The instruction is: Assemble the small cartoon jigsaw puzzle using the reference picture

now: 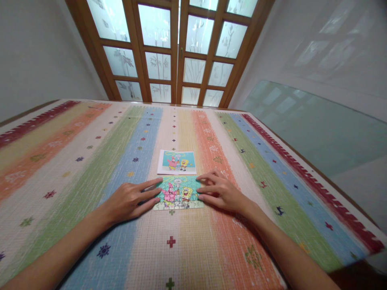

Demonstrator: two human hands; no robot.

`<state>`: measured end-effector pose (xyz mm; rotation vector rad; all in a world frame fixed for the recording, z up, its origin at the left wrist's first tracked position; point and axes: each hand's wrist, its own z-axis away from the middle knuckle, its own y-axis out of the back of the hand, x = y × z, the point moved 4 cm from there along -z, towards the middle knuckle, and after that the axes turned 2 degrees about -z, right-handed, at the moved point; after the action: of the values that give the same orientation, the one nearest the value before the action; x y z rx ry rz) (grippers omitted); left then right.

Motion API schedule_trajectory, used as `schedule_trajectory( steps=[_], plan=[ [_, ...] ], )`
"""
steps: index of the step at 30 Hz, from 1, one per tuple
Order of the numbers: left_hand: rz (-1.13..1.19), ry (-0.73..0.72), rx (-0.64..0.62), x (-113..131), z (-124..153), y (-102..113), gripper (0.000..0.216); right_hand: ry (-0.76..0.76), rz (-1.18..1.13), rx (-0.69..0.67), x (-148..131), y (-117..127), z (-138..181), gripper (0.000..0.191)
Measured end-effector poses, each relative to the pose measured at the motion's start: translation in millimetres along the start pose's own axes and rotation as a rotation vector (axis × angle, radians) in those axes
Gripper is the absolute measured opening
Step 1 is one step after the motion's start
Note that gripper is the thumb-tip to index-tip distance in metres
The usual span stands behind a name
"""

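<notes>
A small cartoon jigsaw puzzle (179,193), fully pieced together, lies flat on the striped mat (90,169). My left hand (130,200) rests flat at its left edge, fingers stretched out and touching the puzzle's side. My right hand (218,191) lies flat at the right edge, fingers extended and pressing against that side. Neither hand grips anything. Just beyond the puzzle lies a reference picture card (177,162) showing the same cartoon scene.
The colourful striped mat covers the floor from left to right. A wooden door with frosted glass panes (178,52) stands at the far end. A glass surface (317,129) rises along the right side, past the mat's red border.
</notes>
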<state>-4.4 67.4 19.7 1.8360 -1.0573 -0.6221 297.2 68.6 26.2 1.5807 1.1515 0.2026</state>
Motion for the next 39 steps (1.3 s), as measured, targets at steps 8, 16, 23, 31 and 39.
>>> schedule_trajectory(
  steps=[8,16,23,31,39],
  plan=[
    [0.030,0.030,-0.042,-3.8,0.9,0.5,0.032,-0.030,0.011,-0.037,2.1,-0.7,0.5,0.017],
    [0.043,0.042,-0.036,-4.8,1.0,2.7,0.030,-0.055,0.011,-0.073,4.2,-0.1,1.4,0.016],
    [0.068,0.046,-0.047,-4.6,1.9,0.3,0.028,-0.025,0.046,-0.058,-0.3,2.4,-0.2,0.019],
    [0.077,0.026,-0.067,-1.4,0.5,-1.9,0.029,-0.038,0.046,-0.096,-0.6,-0.4,-0.2,0.018],
    [0.077,0.061,-0.076,-4.6,2.3,-2.1,0.028,-0.070,0.058,-0.114,0.8,2.3,-0.1,0.018]
  ],
)
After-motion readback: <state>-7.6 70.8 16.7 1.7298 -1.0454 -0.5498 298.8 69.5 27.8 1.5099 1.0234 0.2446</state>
